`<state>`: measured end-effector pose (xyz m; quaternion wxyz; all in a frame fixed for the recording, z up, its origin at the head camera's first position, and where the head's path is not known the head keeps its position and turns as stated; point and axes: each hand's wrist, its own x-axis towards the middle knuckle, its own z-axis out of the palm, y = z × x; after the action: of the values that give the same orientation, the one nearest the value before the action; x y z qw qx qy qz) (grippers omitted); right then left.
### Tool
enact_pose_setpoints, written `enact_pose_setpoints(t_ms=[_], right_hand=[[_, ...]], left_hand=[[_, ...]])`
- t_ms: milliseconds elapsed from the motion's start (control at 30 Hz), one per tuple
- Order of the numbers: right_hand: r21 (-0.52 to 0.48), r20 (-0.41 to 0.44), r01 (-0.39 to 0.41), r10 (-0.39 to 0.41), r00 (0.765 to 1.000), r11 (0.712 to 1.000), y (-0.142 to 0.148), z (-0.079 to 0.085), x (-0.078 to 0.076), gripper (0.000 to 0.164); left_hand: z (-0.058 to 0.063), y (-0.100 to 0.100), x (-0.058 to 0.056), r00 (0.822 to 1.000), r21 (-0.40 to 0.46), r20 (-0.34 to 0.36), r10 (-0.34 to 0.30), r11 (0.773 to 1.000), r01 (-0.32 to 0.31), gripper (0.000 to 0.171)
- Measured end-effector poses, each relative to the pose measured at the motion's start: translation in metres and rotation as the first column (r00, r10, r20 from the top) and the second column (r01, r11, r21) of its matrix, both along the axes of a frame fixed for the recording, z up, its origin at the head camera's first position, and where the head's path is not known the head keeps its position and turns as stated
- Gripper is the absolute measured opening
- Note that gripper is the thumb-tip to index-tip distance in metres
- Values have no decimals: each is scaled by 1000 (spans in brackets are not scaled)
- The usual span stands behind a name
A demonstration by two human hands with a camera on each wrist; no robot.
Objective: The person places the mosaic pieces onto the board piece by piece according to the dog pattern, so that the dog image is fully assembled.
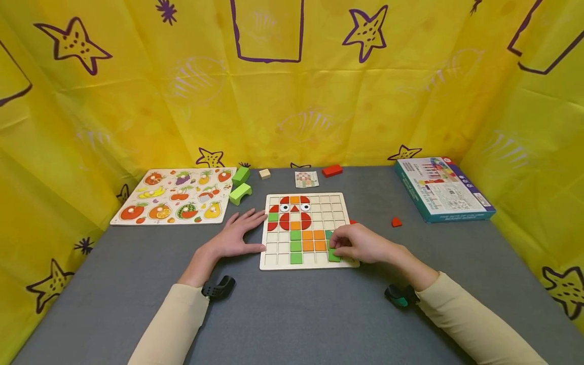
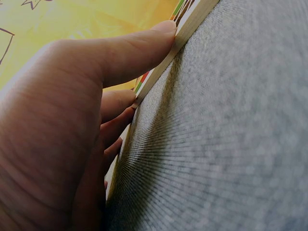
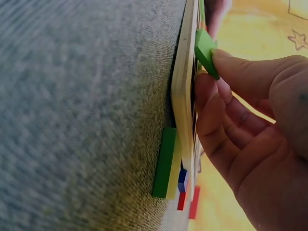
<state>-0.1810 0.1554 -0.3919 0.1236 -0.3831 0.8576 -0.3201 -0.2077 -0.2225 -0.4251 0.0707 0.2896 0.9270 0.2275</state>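
A wooden grid board (image 1: 321, 215) lies flat, with red, orange, green and white-and-black eye pieces set in its cells. My right hand (image 1: 362, 243) reaches over its lower right part. Thumb and fingers pinch a green square tile (image 3: 206, 52), which is tilted over the board in the right wrist view. A teal piece (image 1: 328, 234) shows partly beside those fingertips. On the board's other side, my left hand (image 1: 237, 235) has its fingers stretched out. Its thumb (image 2: 144, 50) and fingertips touch the left edge.
A fruit puzzle board (image 1: 173, 197) lies at the left, with green blocks (image 1: 240, 194) beside it. Behind the grid board are a beige cube (image 1: 264, 174), a pattern card (image 1: 306, 179) and a red block (image 1: 332, 171). To the right are a red piece (image 1: 396, 222) and a box (image 1: 444, 187).
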Motion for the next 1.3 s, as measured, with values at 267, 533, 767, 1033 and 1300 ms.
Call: enact_pose_setpoints(t_ms=[267, 533, 767, 1033, 1300], right_hand=[[42, -29, -18, 19, 999, 999, -1, -1, -2, 9], [30, -31, -16, 17, 999, 999, 0, -2, -1, 10], [44, 9, 69, -70, 998, 997, 12, 5, -4, 11], [35, 8, 135, -135, 991, 990, 39, 11, -7, 17], [50, 36, 171, -173, 984, 984, 61, 8, -9, 21]], left_hand=[[2, 0, -1, 1000, 6, -12, -6, 1000, 6, 92], [0, 0, -2, 1000, 5, -14, -12, 1000, 12, 91], [1, 1, -1, 1000, 6, -8, -9, 1000, 9, 92], [2, 1, 0, 1000, 10, -13, -11, 1000, 12, 91], [-1, -1, -1, 1000, 8, -15, -8, 1000, 8, 93]])
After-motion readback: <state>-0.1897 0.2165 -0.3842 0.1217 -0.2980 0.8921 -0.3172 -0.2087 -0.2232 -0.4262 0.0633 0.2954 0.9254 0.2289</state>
